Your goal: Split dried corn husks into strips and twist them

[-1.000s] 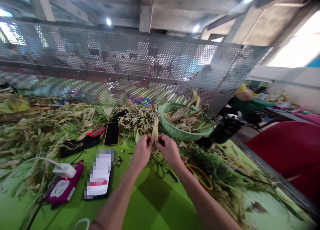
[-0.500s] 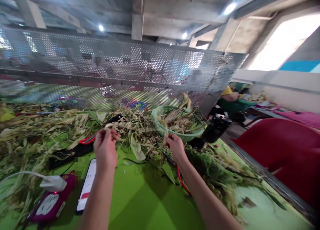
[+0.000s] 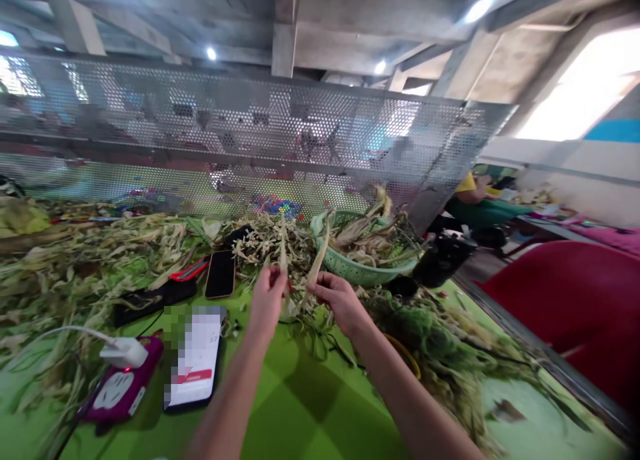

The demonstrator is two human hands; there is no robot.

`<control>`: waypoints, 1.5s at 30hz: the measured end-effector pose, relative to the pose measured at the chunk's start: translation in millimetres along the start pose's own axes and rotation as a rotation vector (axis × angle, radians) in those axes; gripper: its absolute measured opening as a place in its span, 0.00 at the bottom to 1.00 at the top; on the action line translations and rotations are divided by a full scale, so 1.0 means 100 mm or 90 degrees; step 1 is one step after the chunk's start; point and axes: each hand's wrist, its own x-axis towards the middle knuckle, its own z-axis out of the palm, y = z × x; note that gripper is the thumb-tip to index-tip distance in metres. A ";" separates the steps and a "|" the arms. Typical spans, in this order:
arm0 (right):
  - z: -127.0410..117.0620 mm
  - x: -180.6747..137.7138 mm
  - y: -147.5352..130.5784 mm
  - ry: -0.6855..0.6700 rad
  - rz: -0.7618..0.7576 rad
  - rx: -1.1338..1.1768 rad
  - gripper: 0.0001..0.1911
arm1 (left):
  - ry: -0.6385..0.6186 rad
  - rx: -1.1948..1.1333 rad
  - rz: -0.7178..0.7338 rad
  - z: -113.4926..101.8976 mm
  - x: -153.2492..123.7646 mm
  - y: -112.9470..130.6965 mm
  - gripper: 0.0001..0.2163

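Note:
Pinched in my left hand is a thin, pale strip of dried corn husk, pointing upward. My right hand grips a second, wider corn husk strip by its lower end, leaning up to the right. Both hands are close together over the green table, with a small gap between them. Just behind the right hand stands a light green plastic basket holding dry husks. A pile of small husk scraps lies beyond the left hand.
Loose husks cover the table's left side. Nearby lie a lit phone, a dark phone, a purple socket block and a red cutter. Green fibres sit right; a perforated metal screen rises behind; a red chair stands right.
My left hand has moved right, toward the right hand, uncovering both phones. The strips now point upward side by side. The view has shifted slightly.

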 end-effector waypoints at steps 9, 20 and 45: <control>0.03 0.01 0.13 0.017 -0.054 -0.059 0.16 | -0.135 -0.123 -0.096 0.27 -0.16 -0.13 0.11; 0.01 0.00 0.06 0.010 -0.021 0.006 0.18 | -0.143 -0.053 -0.061 0.32 -0.21 -0.18 0.16; -0.50 0.11 -0.22 0.253 -0.122 0.226 0.15 | -0.314 0.155 -0.031 0.13 -0.15 -0.09 0.13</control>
